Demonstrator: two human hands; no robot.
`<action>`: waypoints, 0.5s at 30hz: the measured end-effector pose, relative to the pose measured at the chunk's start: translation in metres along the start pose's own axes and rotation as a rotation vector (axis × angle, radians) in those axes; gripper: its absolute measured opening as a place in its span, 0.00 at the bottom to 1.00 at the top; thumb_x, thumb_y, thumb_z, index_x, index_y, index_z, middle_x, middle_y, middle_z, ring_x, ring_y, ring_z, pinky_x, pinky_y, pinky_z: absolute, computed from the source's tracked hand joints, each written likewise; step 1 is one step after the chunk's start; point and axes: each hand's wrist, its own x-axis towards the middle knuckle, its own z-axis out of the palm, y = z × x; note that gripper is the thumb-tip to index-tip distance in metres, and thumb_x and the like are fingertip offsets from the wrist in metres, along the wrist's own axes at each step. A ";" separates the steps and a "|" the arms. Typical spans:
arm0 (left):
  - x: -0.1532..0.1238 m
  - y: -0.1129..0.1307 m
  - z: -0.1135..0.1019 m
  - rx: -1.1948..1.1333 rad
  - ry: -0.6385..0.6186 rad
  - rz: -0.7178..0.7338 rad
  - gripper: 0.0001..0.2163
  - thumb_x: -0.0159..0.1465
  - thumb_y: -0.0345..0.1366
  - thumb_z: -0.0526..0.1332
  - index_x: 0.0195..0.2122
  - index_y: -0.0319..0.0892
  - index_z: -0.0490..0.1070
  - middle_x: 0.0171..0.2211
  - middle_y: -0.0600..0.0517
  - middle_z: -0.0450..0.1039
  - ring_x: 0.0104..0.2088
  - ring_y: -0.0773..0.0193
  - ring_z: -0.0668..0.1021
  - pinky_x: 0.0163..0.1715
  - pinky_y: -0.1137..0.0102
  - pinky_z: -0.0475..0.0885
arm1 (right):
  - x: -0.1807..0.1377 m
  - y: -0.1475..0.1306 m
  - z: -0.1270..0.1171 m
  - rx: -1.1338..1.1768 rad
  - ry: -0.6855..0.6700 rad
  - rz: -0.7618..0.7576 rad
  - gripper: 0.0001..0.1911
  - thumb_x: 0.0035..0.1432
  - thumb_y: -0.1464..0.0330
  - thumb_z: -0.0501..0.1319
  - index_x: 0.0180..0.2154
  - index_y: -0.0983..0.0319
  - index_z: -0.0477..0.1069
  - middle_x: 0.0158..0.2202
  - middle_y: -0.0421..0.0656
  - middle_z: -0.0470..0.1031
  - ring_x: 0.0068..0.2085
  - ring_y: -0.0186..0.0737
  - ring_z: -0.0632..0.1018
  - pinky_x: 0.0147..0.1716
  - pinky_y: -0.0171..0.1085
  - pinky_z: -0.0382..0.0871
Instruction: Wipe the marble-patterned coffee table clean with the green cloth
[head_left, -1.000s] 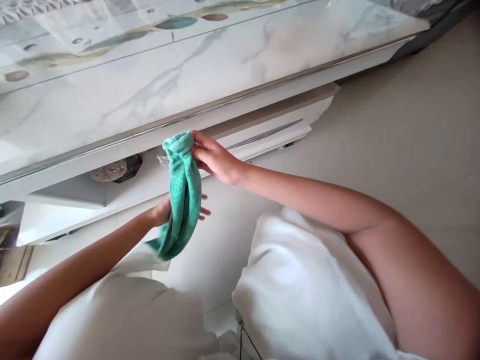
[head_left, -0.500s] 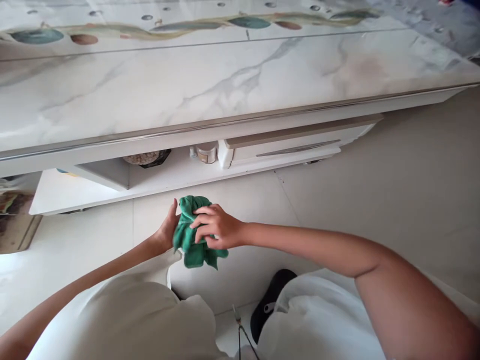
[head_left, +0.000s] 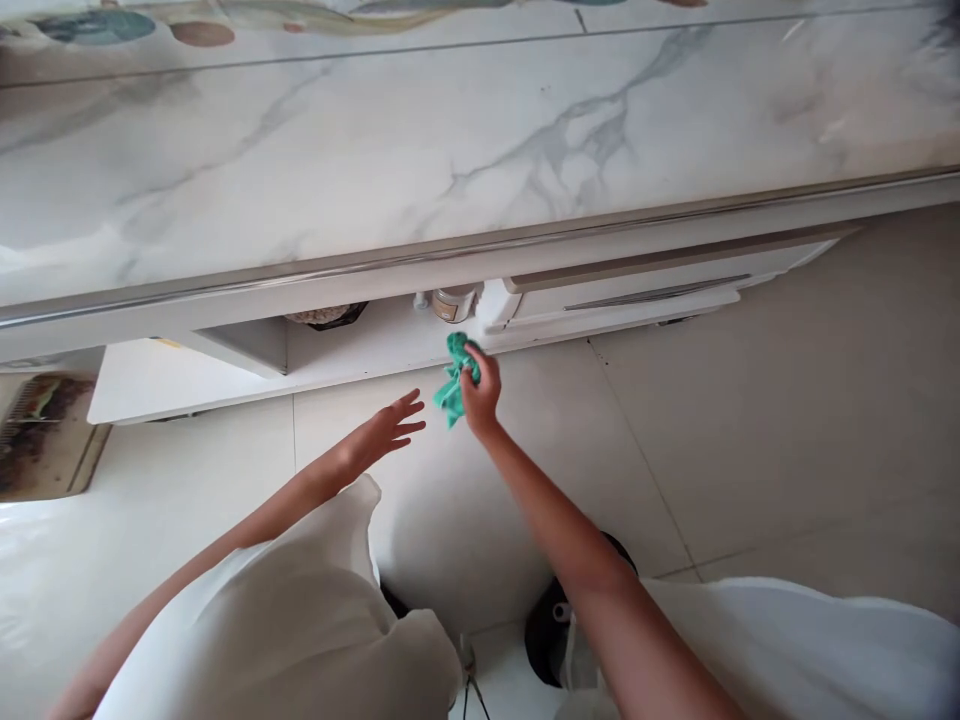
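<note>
My right hand (head_left: 481, 390) is closed round a bunched green cloth (head_left: 454, 375) and reaches toward the front edge of the low white shelf (head_left: 225, 385) under the marble-topped table (head_left: 450, 150). The cloth hangs just below a small jar (head_left: 448, 303) that stands on that shelf. My left hand (head_left: 390, 428) hovers a little to the left of the cloth, fingers spread and holding nothing, above the pale floor tiles.
A dark rounded object (head_left: 326, 316) lies on the shelf left of the jar. A white drawer front (head_left: 637, 295) with a long handle is to the right. A patterned mat (head_left: 45, 435) lies at far left. My dark slippers (head_left: 551, 625) show below.
The cloth was held in both hands and bunched up. Now my left hand has let go and opened, and my right hand has carried the cloth forward to the shelf edge.
</note>
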 end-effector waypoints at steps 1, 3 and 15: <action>-0.004 0.001 -0.003 0.046 0.008 -0.016 0.34 0.67 0.63 0.52 0.72 0.61 0.53 0.73 0.52 0.55 0.69 0.45 0.66 0.70 0.46 0.55 | 0.018 0.005 -0.001 -0.109 -0.021 -0.039 0.26 0.66 0.71 0.50 0.61 0.62 0.72 0.54 0.54 0.73 0.54 0.46 0.75 0.57 0.43 0.71; -0.011 0.001 -0.008 0.142 0.047 -0.045 0.36 0.67 0.65 0.50 0.74 0.62 0.45 0.74 0.51 0.53 0.67 0.46 0.68 0.70 0.47 0.53 | 0.051 0.012 0.003 -0.331 -0.135 -0.092 0.25 0.66 0.68 0.54 0.62 0.60 0.72 0.53 0.55 0.73 0.51 0.48 0.75 0.51 0.43 0.71; -0.054 -0.003 -0.015 0.153 0.187 -0.103 0.39 0.67 0.65 0.49 0.75 0.60 0.38 0.71 0.46 0.58 0.64 0.43 0.71 0.67 0.45 0.57 | -0.006 -0.057 0.113 -0.519 -0.622 -0.382 0.28 0.72 0.62 0.51 0.70 0.55 0.61 0.59 0.54 0.67 0.48 0.47 0.75 0.45 0.40 0.69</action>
